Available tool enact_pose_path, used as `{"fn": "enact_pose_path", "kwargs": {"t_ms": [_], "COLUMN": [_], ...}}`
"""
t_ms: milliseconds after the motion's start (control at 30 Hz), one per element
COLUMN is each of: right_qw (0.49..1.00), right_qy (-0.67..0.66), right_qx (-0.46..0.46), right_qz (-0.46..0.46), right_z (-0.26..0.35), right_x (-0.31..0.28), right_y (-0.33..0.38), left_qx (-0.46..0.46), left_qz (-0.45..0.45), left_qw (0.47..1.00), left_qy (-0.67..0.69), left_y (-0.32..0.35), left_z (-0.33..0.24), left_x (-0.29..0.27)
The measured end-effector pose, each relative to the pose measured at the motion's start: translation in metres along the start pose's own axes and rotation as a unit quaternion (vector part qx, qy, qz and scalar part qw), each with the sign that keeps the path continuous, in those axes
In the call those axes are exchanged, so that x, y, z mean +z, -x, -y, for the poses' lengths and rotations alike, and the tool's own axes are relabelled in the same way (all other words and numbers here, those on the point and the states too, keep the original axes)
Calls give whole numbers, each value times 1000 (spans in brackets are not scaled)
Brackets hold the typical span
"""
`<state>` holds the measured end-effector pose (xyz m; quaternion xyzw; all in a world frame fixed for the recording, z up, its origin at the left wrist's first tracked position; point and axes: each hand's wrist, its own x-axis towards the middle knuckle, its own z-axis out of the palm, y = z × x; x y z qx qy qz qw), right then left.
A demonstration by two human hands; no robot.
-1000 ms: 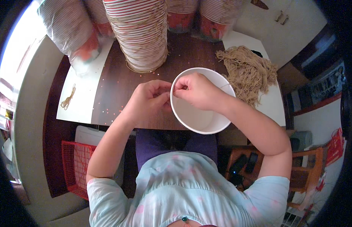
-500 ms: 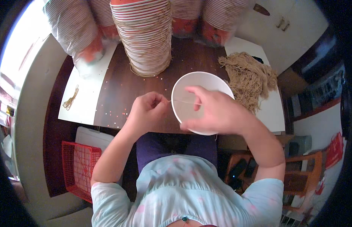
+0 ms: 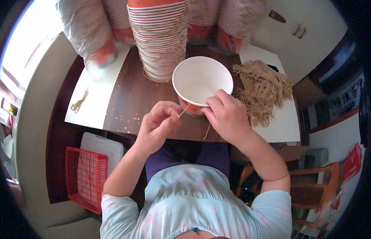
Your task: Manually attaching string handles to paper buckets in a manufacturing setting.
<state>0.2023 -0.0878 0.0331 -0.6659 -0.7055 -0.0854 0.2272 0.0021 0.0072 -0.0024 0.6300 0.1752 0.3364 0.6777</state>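
A paper bucket (image 3: 202, 77), white inside and orange-red outside, stands on the table in front of me, tilted slightly toward me. My left hand (image 3: 157, 124) is closed, thumb and forefinger pinching a thin tan string (image 3: 185, 110) that runs up to the bucket's near side. My right hand (image 3: 230, 118) is closed at the near right rim, with thumb and fingers around the edge. Below it, a loose string end (image 3: 207, 130) hangs down. Whether the right fingertips also grip string at the rim is hidden.
Behind the bucket rises a tall stack of nested buckets (image 3: 159, 44) with strings around the rims. Plastic-wrapped stacks (image 3: 88, 34) line the back. A heap of tan strings (image 3: 263, 89) lies at the right, a small string bundle (image 3: 79, 101) at the left. A red basket (image 3: 86, 179) stands below left.
The bucket has gone from tipped toward me to more upright and farther back. My right hand has moved from across its mouth to its near right rim. The left hand still pinches the string.
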Motion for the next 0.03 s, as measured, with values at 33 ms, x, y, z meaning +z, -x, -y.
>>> {"fn": "enact_pose_path", "kwargs": {"t_ms": [33], "right_qw": [998], "right_qy": [45], "right_qx": [-1], "right_qz": [-38], "right_z": [6], "right_x": [4], "right_y": [2], "left_qx": [4], "left_qz": [-5], "left_qw": [1000], "left_qy": [26], "left_y": [0], "left_z": [4], "left_x": [-1]}}
